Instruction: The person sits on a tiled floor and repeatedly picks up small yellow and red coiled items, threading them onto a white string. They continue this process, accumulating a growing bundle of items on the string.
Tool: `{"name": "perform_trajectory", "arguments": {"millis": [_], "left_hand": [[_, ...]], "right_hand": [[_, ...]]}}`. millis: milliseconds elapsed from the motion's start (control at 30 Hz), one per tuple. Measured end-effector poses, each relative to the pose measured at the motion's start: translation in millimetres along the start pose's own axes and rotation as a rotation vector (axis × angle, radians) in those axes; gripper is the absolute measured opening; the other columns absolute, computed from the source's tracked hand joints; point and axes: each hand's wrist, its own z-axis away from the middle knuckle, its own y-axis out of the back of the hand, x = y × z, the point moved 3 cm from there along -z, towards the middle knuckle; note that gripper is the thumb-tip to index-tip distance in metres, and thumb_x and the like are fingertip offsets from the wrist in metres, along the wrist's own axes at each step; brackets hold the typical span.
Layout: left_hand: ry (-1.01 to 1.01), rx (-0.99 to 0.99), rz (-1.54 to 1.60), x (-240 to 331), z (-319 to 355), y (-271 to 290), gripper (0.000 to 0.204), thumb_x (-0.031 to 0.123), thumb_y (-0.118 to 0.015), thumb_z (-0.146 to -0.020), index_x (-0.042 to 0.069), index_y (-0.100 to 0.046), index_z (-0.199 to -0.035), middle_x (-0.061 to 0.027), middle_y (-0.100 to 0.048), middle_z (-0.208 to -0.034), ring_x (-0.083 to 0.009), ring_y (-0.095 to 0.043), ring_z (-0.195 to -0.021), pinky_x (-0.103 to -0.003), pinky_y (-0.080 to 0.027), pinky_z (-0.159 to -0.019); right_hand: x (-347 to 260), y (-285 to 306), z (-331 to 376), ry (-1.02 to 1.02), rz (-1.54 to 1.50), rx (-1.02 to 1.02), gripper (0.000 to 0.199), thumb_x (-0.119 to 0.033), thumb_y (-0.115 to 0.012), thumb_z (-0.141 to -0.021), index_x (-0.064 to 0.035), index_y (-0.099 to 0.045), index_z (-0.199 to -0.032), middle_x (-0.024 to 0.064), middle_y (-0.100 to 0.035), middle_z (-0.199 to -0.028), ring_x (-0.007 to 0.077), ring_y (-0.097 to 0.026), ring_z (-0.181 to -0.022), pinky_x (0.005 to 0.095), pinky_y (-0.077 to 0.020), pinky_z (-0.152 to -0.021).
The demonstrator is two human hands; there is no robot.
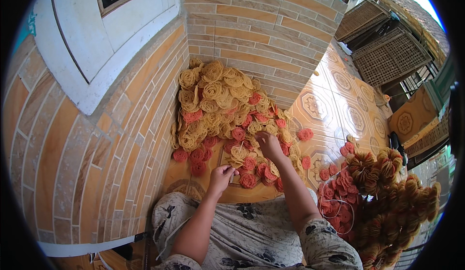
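Note:
A heap of tan woven rosettes (213,91) mixed with coral-red ones fills the corner in front of me. My left hand (222,178) is closed in a pinch at the near edge of the heap. It holds the lower end of a thin pale stick (241,147), and a tan rosette (237,156) sits around this stick just above my fingertips. My right hand (269,145) reaches into the right side of the heap, fingers bent and drawn together among the rosettes. What they grip is too small to make out.
Brick-patterned walls (242,23) rise behind and left of the heap. To my right lie more coral rosettes (345,183), a loose white cord (352,212) and large bundles of strung brown-orange rosettes (397,212). Woven panels (390,57) lean farther off beside the tiled floor (339,88).

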Motion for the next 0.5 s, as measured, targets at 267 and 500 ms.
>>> {"name": "perform_trajectory", "arguments": {"millis": [267, 500], "left_hand": [[-0.035, -0.043, -0.107, -3.1, -0.6, 2.5, 0.020, 0.016, -0.057, -0.094, 0.003, -0.070, -0.087, 0.0017, -0.063, -0.070, -0.0055, -0.048, -0.057, -0.024, -0.038, -0.054], [-0.004, -0.131, -0.183, 10.2, 9.3, -7.5, 0.019, 0.016, -0.057, -0.095, 0.001, -0.069, -0.091, 0.0034, -0.060, -0.069, -0.0038, -0.045, -0.056, -0.022, -0.037, -0.053]], "right_hand": [[23.6, -35.0, -12.7, -0.087, 0.112, 0.088, 0.033, -0.019, -0.056, -0.090, -0.0026, -0.056, -0.119, 0.0193, -0.058, -0.119, 0.0413, -0.060, -0.097, 0.0407, -0.0507, -0.087], [4.3, -3.0, 40.0, -0.382, -1.073, -0.118, 0.025, -0.018, -0.049, -0.099, 0.0048, -0.057, -0.107, 0.0062, -0.061, -0.100, 0.0165, -0.062, -0.092, 0.0330, -0.0543, -0.085]]}}
